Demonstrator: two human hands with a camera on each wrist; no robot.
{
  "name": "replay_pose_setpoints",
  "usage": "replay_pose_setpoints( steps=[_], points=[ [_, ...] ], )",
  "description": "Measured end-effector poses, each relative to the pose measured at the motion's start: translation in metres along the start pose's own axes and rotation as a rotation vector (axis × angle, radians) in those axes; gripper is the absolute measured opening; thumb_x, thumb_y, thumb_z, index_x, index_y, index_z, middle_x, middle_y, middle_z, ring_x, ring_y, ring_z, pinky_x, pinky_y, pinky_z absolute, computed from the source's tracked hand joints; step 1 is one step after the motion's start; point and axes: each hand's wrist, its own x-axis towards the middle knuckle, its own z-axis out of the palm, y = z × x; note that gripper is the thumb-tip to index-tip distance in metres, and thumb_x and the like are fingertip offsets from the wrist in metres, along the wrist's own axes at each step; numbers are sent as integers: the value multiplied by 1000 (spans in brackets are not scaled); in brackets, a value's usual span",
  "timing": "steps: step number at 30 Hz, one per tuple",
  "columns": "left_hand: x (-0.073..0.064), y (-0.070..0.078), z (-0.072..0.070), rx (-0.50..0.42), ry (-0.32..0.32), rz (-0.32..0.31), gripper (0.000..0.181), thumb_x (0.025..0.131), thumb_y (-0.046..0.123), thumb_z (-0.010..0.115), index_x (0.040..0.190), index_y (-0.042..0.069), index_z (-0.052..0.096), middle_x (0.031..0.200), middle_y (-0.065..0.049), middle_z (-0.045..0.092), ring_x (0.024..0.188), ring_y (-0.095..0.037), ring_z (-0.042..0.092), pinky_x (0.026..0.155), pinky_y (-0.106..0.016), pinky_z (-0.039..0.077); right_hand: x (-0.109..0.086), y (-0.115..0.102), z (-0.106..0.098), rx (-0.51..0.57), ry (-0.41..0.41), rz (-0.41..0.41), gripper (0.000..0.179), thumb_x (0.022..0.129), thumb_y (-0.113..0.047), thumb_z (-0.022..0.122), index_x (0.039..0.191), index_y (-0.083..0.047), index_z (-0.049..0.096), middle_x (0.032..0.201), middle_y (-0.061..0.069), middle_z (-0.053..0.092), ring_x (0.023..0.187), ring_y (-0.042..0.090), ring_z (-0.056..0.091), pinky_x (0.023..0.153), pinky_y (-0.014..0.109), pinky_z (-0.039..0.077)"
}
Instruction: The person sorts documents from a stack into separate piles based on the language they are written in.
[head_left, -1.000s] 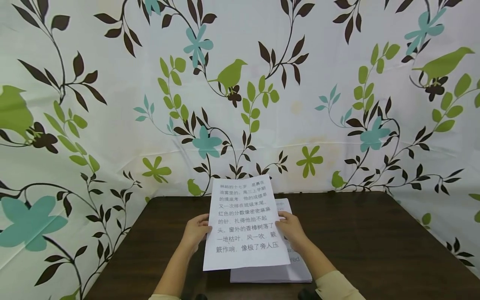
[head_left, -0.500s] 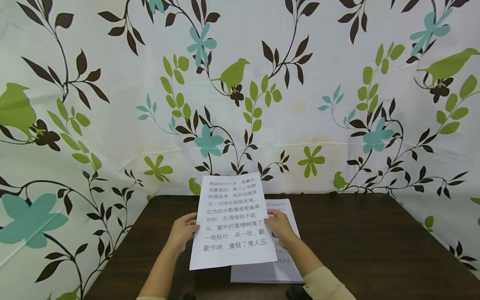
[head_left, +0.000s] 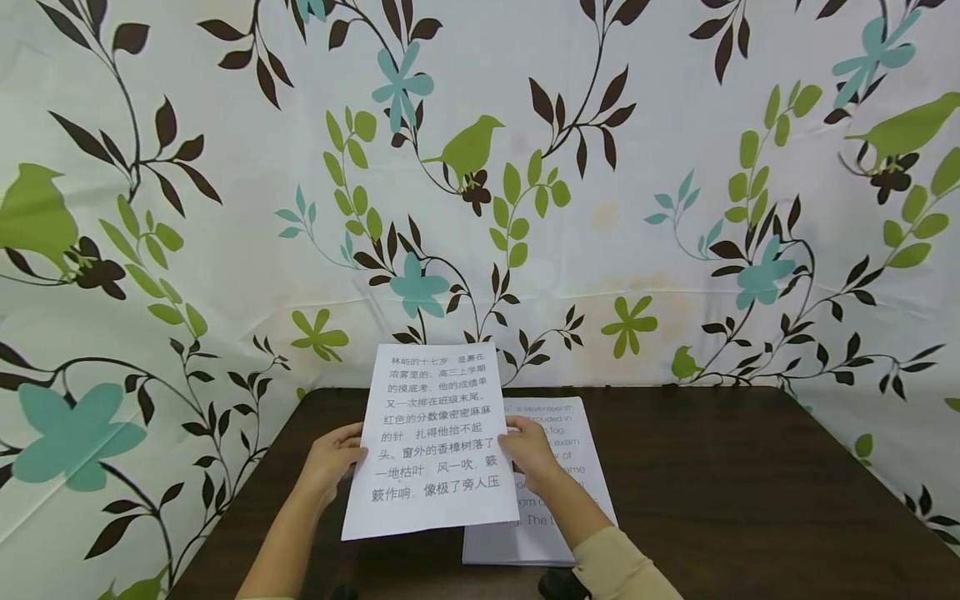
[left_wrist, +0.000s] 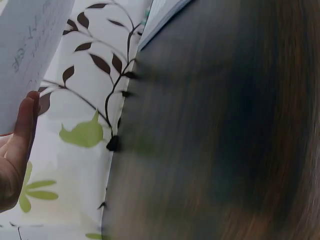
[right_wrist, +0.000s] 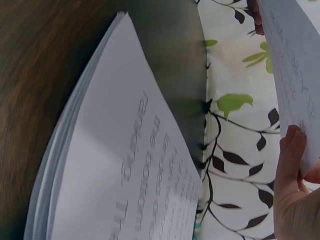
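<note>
A white sheet of paper printed with Chinese characters is held up at a tilt above the table. My left hand pinches its left edge, thumb in front and fingers behind. On the opposite edge my right hand has the same kind of pinch. Below and to the right lies a stack of paper with large English print on top, partly covered by the held sheet and my right forearm. In the right wrist view, the stack shows several layers along its edge, and the raised sheet appears from behind.
The dark brown wooden table extends on both sides of the paper stack. Behind it hangs a white cloth patterned with leaves, birds and flowers. A small black object shows at the bottom edge, by the right sleeve.
Both hands have carried the held sheet to the left, keeping their grip on its edges. More of the stack's printed top page now shows on the right.
</note>
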Motion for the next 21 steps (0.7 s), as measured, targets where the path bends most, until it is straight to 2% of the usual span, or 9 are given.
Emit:
replay_pose_setpoints(
  steps=[4,6,7,9,14,21],
  points=[
    [-50,62,-14,56,-32,-17,43,80,1,53,122,0,44,103,-17,56,77,-24,58,62,-34,48,-1,-2,13,23,-22,-7,39,83,-5,44,121,4,43,87,9,58,74,20,60,62,31,50],
    [-64,80,-21,72,-36,-15,42,81,-1,50,122,-5,42,104,-21,54,76,-24,57,61,-31,47,-2,-3,20,34,-38,-16,39,83,-4,44,121,4,43,87,9,58,74,20,60,62,31,50],
    [-67,84,-24,81,-34,-24,42,82,-1,49,123,-5,42,104,-21,54,75,-23,57,61,-30,47,-2,-3,23,33,-45,-21,39,83,-4,43,121,4,43,86,9,58,73,20,61,62,31,51],
    [-69,86,-29,90,-35,-38,41,83,-1,48,123,-5,41,105,-21,54,74,-22,57,60,-29,47,-2,-4,28,29,-53,-28,38,83,-4,43,120,4,44,85,8,58,71,19,61,61,31,51],
    [-65,80,-40,114,-23,-54,41,84,0,47,124,-4,40,106,-22,53,73,-21,56,60,-30,47,-2,-4,40,35,-68,-23,39,80,-1,43,119,4,44,84,8,59,70,20,60,59,30,50],
    [-61,73,-50,116,-30,-57,41,84,-1,46,124,-5,39,108,-24,52,75,-22,56,61,-32,47,1,0,52,61,-95,35,43,77,4,41,120,4,44,85,9,56,69,19,58,59,31,49]
  ],
)
